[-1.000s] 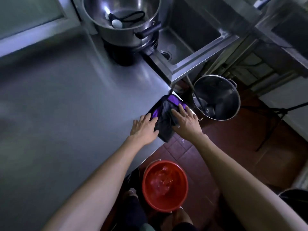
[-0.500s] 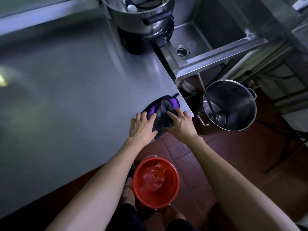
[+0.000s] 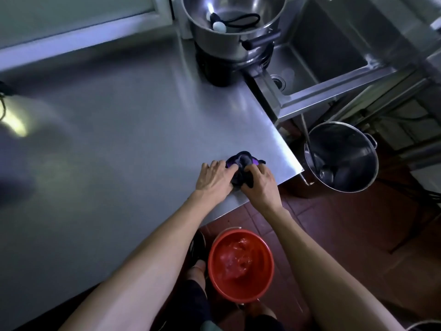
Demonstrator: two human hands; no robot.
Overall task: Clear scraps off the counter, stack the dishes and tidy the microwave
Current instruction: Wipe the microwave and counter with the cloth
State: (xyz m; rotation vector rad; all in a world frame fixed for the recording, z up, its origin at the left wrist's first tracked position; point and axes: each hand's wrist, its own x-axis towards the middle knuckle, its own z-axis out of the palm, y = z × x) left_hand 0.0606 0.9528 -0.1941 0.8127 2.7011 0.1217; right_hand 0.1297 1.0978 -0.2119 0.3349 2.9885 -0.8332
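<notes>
Left hand point(image 3: 214, 176) and right hand point(image 3: 260, 185) side by side, fingers curled, both forearms extended forward

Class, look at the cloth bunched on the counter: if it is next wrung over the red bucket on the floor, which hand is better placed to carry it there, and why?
Probably the right hand. It grips the cloth on the side nearer the counter edge, and the red bucket sits below its forearm. The left hand lies further in over the steel.
</notes>
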